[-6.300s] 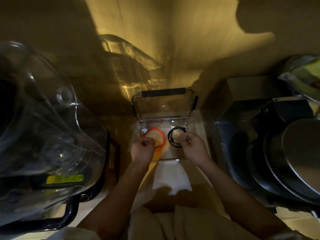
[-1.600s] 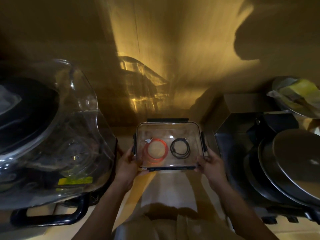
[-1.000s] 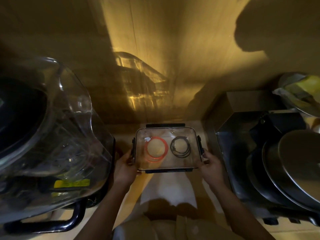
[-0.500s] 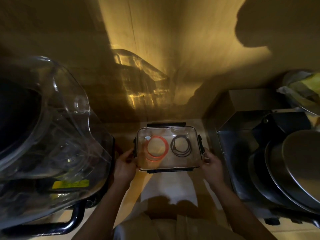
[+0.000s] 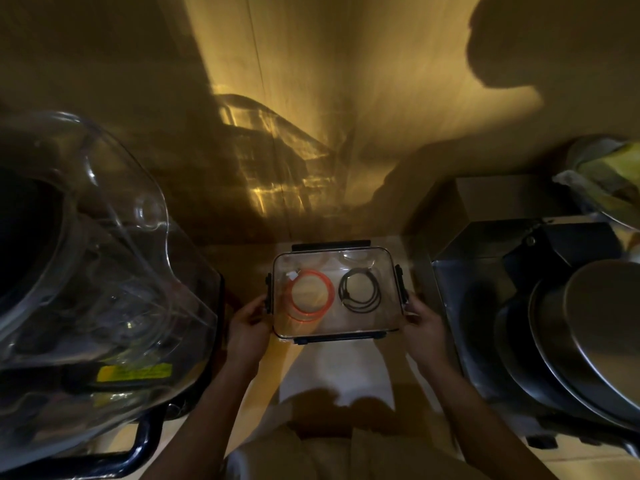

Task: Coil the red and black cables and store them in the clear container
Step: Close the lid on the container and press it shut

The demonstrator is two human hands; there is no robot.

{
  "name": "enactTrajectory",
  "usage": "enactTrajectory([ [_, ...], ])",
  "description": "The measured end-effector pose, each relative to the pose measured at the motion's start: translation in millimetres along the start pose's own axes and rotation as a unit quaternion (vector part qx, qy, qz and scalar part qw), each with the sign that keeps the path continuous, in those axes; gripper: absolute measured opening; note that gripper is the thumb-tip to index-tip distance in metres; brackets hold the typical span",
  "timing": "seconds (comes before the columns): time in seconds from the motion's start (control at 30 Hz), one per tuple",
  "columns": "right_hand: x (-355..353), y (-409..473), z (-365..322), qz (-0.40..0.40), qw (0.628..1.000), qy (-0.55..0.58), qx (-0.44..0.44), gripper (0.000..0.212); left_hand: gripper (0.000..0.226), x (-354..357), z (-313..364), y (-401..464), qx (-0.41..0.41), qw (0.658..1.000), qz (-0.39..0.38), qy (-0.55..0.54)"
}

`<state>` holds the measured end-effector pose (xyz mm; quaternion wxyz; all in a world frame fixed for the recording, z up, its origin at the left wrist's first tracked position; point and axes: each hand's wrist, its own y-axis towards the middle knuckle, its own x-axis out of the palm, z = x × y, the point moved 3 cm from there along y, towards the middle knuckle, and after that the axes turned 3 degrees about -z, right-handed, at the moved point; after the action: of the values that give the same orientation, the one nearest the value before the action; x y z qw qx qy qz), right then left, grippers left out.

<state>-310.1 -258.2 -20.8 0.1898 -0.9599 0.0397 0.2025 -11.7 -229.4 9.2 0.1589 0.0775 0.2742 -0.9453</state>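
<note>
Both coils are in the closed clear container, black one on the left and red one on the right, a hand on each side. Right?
Not quite. The head view shows the red coil on the left and the black coil on the right. The rest holds: clear container closed, left hand and right hand at its sides.

Both bare forearms reach forward and converge, the left hand point(image 5: 247, 322) curled with its thumb up against the left side of the container point(image 5: 388, 268) and the right hand point(image 5: 423, 323) mirrored on the right side, fingers wrapped under, gripping it between them.
</note>
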Motion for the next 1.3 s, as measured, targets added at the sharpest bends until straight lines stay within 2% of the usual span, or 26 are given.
enactTrajectory([
  [0.13, 0, -3, 1, -0.009, 1.000, 0.013, 0.005, 0.032, 0.038, 0, -3, 3, 0.011, 1.000, 0.011, 0.016],
  [0.43, -9, -11, 9, -0.027, 0.999, -0.007, 0.019, 0.033, 0.040, 0, -18, -2, 0.018, 0.997, 0.035, 0.069],
  [0.63, -11, -16, 17, -0.029, 0.999, -0.008, 0.031, 0.044, 0.040, 0, -19, 1, 0.014, 0.996, 0.027, 0.080],
  [0.73, -8, -17, 14, -0.014, 0.999, -0.009, 0.051, 0.051, 0.044, 2, -14, 0, 0.050, 0.988, 0.036, 0.142],
  [0.8, -8, -21, 6, 0.028, 0.995, -0.096, 0.006, 0.055, 0.049, 4, -9, -8, 0.124, 0.964, 0.061, 0.229],
  [0.83, -8, -23, -1, 0.053, 0.984, -0.164, -0.045, 0.057, 0.050, 7, -4, -13, 0.182, 0.945, 0.069, 0.265],
  [0.87, -6, -25, -9, 0.066, 0.966, -0.226, -0.108, 0.059, 0.049, 11, 2, -17, 0.243, 0.924, 0.064, 0.288],
  [0.93, 4, -28, -26, 0.040, 0.936, -0.282, -0.206, 0.061, 0.046, 26, 12, -23, 0.319, 0.893, 0.013, 0.317],
  [1.0, 22, -25, -33, -0.035, 0.919, -0.311, -0.240, 0.056, 0.047, 43, 14, -22, 0.322, 0.874, -0.055, 0.359],
  [1.07, 39, -18, -33, -0.091, 0.903, -0.352, -0.230, 0.057, 0.047, 57, 12, -16, 0.309, 0.842, -0.093, 0.433],
  [1.13, 49, -12, -36, -0.111, 0.892, -0.388, -0.205, 0.058, 0.048, 64, 9, -8, 0.287, 0.813, -0.114, 0.495],
  [1.2, 50, -8, -41, -0.122, 0.878, -0.420, -0.197, 0.057, 0.049, 62, 8, 0, 0.268, 0.808, -0.121, 0.511],
  [1.3, 44, -4, -40, -0.121, 0.884, -0.403, -0.203, 0.053, 0.050, 60, 8, 1, 0.274, 0.801, -0.113, 0.520],
])
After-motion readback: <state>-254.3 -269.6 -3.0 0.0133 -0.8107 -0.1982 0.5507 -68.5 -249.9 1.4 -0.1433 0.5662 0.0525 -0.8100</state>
